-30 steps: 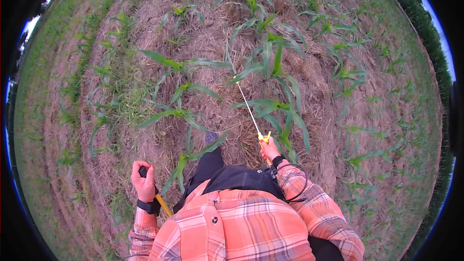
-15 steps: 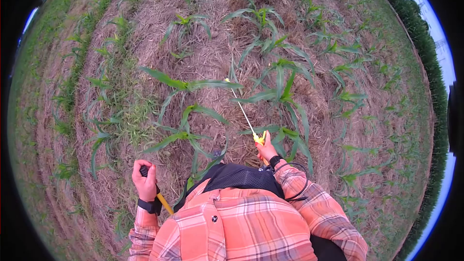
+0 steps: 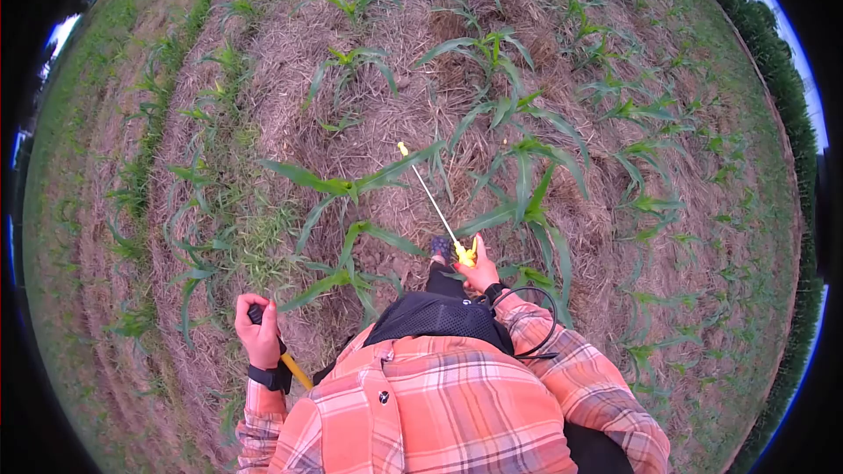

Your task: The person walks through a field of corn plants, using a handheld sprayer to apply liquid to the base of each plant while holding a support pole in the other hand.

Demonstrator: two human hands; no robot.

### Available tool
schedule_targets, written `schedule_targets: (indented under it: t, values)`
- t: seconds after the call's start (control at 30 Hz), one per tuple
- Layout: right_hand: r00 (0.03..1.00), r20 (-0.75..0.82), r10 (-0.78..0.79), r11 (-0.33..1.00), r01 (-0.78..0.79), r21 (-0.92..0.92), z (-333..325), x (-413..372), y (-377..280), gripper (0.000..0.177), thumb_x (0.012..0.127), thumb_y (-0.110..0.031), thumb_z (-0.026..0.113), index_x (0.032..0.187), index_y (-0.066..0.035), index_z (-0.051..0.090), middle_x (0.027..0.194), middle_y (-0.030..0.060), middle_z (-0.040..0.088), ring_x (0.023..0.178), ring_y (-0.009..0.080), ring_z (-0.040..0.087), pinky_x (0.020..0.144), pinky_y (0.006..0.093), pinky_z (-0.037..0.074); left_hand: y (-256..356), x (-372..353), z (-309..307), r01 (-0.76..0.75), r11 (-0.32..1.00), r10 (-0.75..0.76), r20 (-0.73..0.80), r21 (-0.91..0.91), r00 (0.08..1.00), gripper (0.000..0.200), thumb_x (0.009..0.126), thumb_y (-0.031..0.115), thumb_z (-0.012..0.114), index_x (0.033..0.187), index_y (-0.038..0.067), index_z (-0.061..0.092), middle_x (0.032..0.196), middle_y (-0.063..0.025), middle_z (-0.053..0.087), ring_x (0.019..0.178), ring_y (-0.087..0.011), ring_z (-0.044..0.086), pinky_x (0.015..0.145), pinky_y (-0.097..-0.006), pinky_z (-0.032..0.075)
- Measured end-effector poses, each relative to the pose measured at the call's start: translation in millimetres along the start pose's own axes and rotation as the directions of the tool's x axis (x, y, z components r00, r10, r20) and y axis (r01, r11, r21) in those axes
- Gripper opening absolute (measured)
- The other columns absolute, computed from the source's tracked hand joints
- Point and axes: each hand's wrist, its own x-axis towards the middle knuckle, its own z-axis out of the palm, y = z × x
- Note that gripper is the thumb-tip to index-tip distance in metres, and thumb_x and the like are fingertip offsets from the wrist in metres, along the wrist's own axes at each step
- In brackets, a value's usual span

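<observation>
My right hand is closed around the yellow handle of a spray wand. Its thin pale tube slants forward and left, ending in a yellow nozzle beside a leaf of a young corn plant. At the lower left, my left hand is wrapped round the black grip of a lever with a yellow shaft. The shaft's lower end is hidden behind my sleeve. A dark hose loops beside my right wrist.
Rows of young corn stand ahead and to both sides in straw-covered soil. Weeds grow thickly on the left. My foot is on the ground between two rows. A tall green hedge borders the far right.
The plants have shifted slightly right and down in view. My foot and dark trouser leg have come into sight below the wand. The nozzle has swung slightly left; both hands keep their grips.
</observation>
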Motion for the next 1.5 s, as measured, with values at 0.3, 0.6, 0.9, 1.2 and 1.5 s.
schedule_targets:
  t: [0.3, 0.6, 0.9, 1.2, 1.5]
  values:
    - [0.983, 0.06, -0.173, 0.98, 0.179, -0.093, -41, 75, -34, 0.088, 0.066, -0.01, 0.059, 0.131, -0.015, 0.0, 0.076, 0.0162, 0.058, 0.046, 0.0201, 0.056, 0.046, 0.031, 0.047, 37, 71, 67, -0.045, 0.998, 0.042, 0.047, 0.054, 0.998, 0.01, 0.078, 0.005, 0.05, 0.079, 0.006, 0.04, 0.055, 0.0035, 0.039, 0.039, -0.0018, 0.035, 0.035, -0.0149, 0.028]
    - [0.962, 0.073, -0.263, 0.934, 0.273, -0.232, -62, 146, -24, 0.083, 0.068, -0.014, 0.055, 0.13, -0.013, 0.001, 0.083, 0.0244, 0.056, 0.079, 0.0401, 0.054, 0.07, 0.0438, 0.042, 56, 111, 109, -0.057, 0.993, 0.055, 0.02, 0.104, 0.998, 0.01, 0.078, 0.004, 0.05, 0.078, 0.007, 0.04, 0.055, 0.0039, 0.039, 0.038, -0.0018, 0.035, 0.035, -0.0151, 0.028]
    - [0.978, -0.18, -0.102, 0.954, 0.045, -0.297, -103, 172, -40, 0.084, 0.066, -0.017, 0.061, 0.129, -0.011, 0.005, 0.087, 0.0231, 0.056, 0.08, 0.0379, 0.055, 0.072, 0.0418, 0.043, 53, 153, 125, -0.014, 0.998, 0.014, 0.01, 0.055, 1.0, 0.01, 0.077, 0.004, 0.052, 0.078, 0.006, 0.042, 0.056, 0.0046, 0.041, 0.041, -0.0013, 0.036, 0.036, -0.015, 0.027]
    - [0.939, -0.34, -0.047, 0.95, -0.063, -0.305, -90, 209, -93, 0.075, 0.065, -0.012, 0.059, 0.126, -0.009, 0.016, 0.089, 0.0236, 0.055, 0.083, 0.0379, 0.054, 0.074, 0.041, 0.043, 34, 243, 124, -0.032, 0.999, 0.032, 0.072, 0.003, 0.997, 0.01, 0.078, 0.005, 0.05, 0.078, 0.006, 0.041, 0.057, 0.0037, 0.04, 0.04, -0.0017, 0.035, 0.036, -0.015, 0.028]
    - [0.942, -0.317, -0.11, 0.926, -0.019, -0.377, -59, 258, -149, 0.068, 0.065, -0.012, 0.055, 0.123, -0.008, 0.02, 0.081, 0.0236, 0.056, 0.076, 0.0387, 0.055, 0.069, 0.0427, 0.043, 23, 314, 111, 0.008, 0.997, -0.002, 0.077, -0.071, 0.997, 0.009, 0.078, 0.005, 0.052, 0.078, 0.005, 0.043, 0.058, 0.0036, 0.043, 0.041, -0.0019, 0.037, 0.037, -0.016, 0.028]
